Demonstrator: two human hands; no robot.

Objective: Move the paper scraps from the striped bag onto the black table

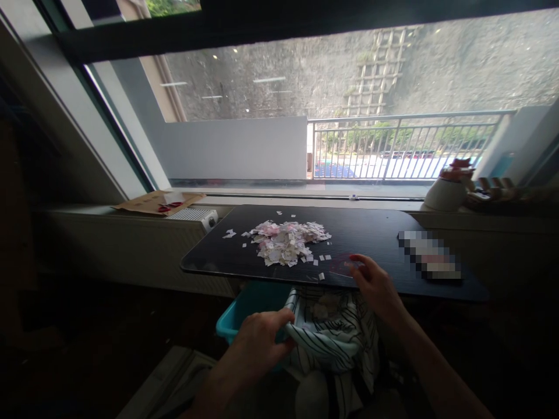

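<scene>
My left hand (257,337) is closed on the near left rim of a white cloth with dark stripes (325,340), which hangs as a pouch below the table's front edge. Some pale pieces (325,307) lie inside its hollow. Over the table's front edge, my right hand (378,285) has its thumb and forefinger apart, with nothing clearly visible between them. Beside its fingertips is a faint reddish, thread-like thing (340,265), too fine to name. A heap of small white and pinkish paper pieces (286,244) covers the middle of the black table (367,227), with several scattered around it.
A turquoise basin (231,320) stands under the table, left of the cloth. Red-handled scissors (170,206) rest on brown paper (144,202) by a radiator. At the right are a blurred-out flat object (430,256) and a white pot (445,192). A window lies behind.
</scene>
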